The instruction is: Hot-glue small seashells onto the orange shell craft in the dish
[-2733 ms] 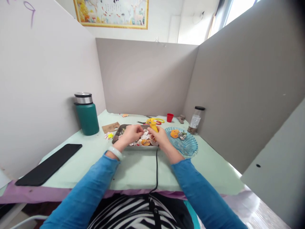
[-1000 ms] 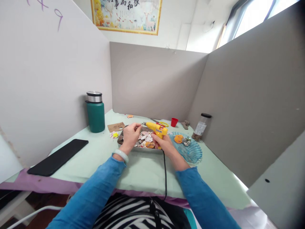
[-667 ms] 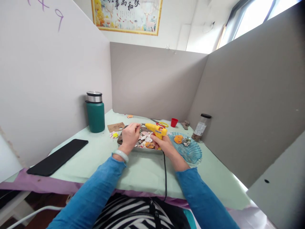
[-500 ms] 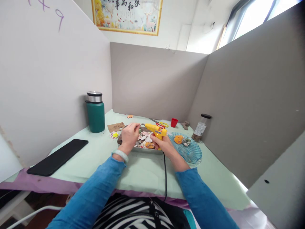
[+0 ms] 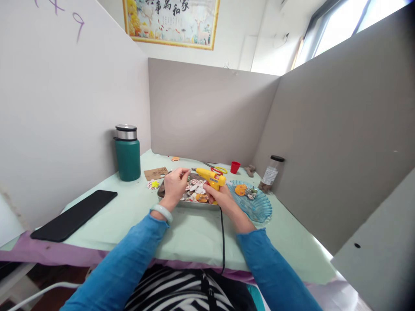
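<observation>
My right hand (image 5: 218, 194) is wrapped round the handle of a yellow hot glue gun (image 5: 209, 176), its nozzle pointing left. The nozzle tip reaches the fingertips of my left hand (image 5: 175, 185), which are pinched together. Whatever those fingers hold is too small or hidden to make out. Below both hands lies a metal tray (image 5: 194, 204) filled with seashells (image 5: 193, 186) and small pieces. From the gun's handle a black cord (image 5: 223, 239) runs down over the table's front edge.
Right of the tray sits a blue glass plate (image 5: 259, 209) with orange and grey pieces. Behind are scissors (image 5: 218, 169), a red cup (image 5: 235, 167) and a jar (image 5: 270, 174). A green bottle (image 5: 127, 155), a brown card (image 5: 155, 173) and a black mat (image 5: 76, 215) lie left.
The glue gun has swung from upright to level, nozzle pointing left at my left fingertips. Over the last half second the hands have barely moved; the view has shifted slightly.
</observation>
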`<state>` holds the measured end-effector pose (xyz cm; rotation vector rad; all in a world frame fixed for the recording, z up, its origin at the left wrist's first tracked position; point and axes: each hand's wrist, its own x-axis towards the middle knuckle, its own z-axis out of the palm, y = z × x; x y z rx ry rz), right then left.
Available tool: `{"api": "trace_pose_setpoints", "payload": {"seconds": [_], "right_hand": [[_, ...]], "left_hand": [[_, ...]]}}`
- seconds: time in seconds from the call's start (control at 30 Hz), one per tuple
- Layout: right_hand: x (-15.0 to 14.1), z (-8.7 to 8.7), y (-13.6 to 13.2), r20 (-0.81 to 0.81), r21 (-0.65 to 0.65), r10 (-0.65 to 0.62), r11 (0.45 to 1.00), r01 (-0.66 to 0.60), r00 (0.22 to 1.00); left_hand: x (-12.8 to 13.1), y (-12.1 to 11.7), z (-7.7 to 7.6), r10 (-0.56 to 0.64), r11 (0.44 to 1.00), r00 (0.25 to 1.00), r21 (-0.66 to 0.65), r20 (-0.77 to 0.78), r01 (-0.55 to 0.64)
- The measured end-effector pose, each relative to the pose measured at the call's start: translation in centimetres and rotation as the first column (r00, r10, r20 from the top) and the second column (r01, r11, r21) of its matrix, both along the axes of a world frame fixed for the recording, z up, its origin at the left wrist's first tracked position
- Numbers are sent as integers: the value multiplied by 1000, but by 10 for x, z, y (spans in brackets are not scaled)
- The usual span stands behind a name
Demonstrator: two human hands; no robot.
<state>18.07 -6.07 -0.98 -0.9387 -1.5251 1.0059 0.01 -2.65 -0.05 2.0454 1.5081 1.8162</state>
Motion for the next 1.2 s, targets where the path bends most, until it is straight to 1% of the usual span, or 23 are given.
{"api": "trace_pose_setpoints", "payload": {"seconds": [0.13,0.23,0.3,0.43,0.6,0.73,0.8,0.87,0.97,1.07,1.2], "right_hand": [[1,-2,1,-19,15,-13,1000,13,1000],[1,-2,2,-34,24,-46,999,47,998],[1,-2,2,-29,25,-58,998,59,998],[2,-3,3,1,35,-36,999,36,999],[1,-4,3,40,41,-37,999,35,999],[1,-5,3,50,39,-30,999,28,998],[1,-4,2,48,37,-23,999,21,999],[0,-3,1,43,39,-32,999,30,999],[-1,-1,-2,22,49,-54,997,53,998],[-1,0,-2,21,51,-65,997,64,998],[-2,-1,-2,45,55,-64,997,61,997]], "left_hand": [[1,-1,2,-41,997,997,-60,58,45],[1,-2,2,-37,998,998,-56,52,40],[1,-2,2,-26,999,999,-24,26,27],[0,0,0,0,998,999,69,-33,3],[-2,3,-3,30,979,995,204,-98,-9],[-3,5,-4,27,978,996,210,-85,-9],[-2,5,-4,15,983,999,181,-41,-8],[-2,3,-3,-16,992,1000,125,21,13],[1,-1,1,-100,995,983,-1,155,101],[4,-4,6,-169,972,933,-103,318,211],[6,-4,10,-226,926,838,-159,496,344]]}}
